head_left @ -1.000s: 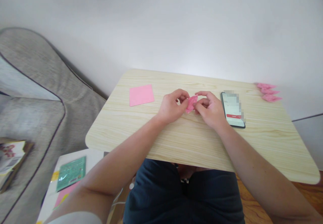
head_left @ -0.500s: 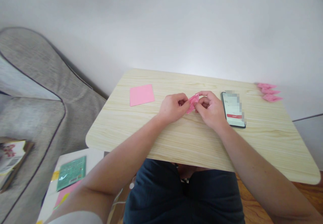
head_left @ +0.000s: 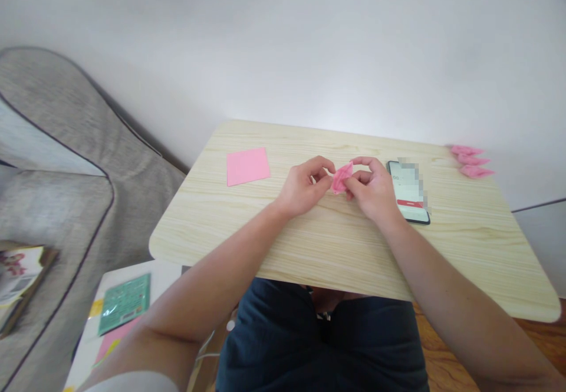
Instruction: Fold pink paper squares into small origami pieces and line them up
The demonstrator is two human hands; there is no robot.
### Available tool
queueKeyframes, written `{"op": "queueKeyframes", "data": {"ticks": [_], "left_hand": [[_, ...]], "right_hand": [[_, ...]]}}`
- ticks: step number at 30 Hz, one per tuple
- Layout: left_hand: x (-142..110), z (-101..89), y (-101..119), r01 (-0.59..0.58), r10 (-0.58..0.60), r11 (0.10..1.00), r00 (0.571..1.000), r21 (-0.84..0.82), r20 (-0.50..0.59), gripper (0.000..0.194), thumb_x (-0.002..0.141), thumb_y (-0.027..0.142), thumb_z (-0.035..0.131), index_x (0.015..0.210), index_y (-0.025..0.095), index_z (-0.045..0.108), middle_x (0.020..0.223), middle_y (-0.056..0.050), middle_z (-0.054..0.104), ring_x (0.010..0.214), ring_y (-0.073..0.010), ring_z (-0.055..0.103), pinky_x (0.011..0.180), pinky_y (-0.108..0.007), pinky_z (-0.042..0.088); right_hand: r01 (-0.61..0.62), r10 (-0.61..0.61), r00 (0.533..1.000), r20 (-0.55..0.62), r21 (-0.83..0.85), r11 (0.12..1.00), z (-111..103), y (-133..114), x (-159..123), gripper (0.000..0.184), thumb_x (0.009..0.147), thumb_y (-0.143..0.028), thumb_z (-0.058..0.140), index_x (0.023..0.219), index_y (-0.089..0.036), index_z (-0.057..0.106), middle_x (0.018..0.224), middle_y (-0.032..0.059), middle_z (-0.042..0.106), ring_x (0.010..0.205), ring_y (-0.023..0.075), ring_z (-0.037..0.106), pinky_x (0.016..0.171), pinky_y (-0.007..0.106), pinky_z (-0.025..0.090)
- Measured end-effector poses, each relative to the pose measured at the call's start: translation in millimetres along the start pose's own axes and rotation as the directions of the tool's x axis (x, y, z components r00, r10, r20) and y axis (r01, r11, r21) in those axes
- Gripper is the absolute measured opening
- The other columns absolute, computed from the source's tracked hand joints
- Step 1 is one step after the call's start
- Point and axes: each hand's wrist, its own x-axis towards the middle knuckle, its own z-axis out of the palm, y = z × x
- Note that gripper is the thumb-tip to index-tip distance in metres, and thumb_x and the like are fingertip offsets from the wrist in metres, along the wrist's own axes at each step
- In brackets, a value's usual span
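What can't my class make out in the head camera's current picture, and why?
All in the head view:
Folded pink paper: creases too small; part hidden by the right hand.
Left hand: whether it touches that paper, too small to tell.
Phone: right side masked by pixel blocks.
Printed stack: one end cut off by the left edge.

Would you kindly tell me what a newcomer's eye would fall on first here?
Probably the small pink folded paper between the left hand and right hand, over the middle of the table. Next, three pink folded pieces at its far right corner and the lit phone beside the right hand.
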Motion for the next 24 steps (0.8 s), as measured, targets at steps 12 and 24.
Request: {"op": "queueKeyframes", "data": {"ticks": [12,24], "left_hand": [[3.2,-2.1,4.2,-0.017,0.017,0.997,1.0,-0.077,0.006,0.02,0.089,0.035,0.072,0.091,0.017,0.08,0.09,-0.005,0.078,0.075,-0.0136,0.061,0.067,-0.027,0.045],[4.0,-5.3,6.2,0.007,-0.007,0.994,1.0,-0.109,-0.005,0.018,0.089,0.032,0.069,0.085,0.015,0.077,0.082,-0.004,0.075,0.07,-0.0122,0.056,0.067,-0.027,0.043]], "right_hand": [[0.081,-0.079,0.988,-0.134,0.009,0.997,-5.6,-6.2,-1.0,0.017,0.084,-0.035,0.075,0.096,-0.024,0.072,0.059,-0.0052,0.061,0.05,0.0121,0.049,0.049,0.027,0.038],[0.339,-0.347,0.938,-0.016,-0.173,0.925,-4.2,-10.4,-5.9,0.009,0.087,-0.03,0.076,0.079,-0.025,0.077,0.085,0.0012,0.069,0.075,0.0166,0.06,0.068,0.035,0.046]]}}
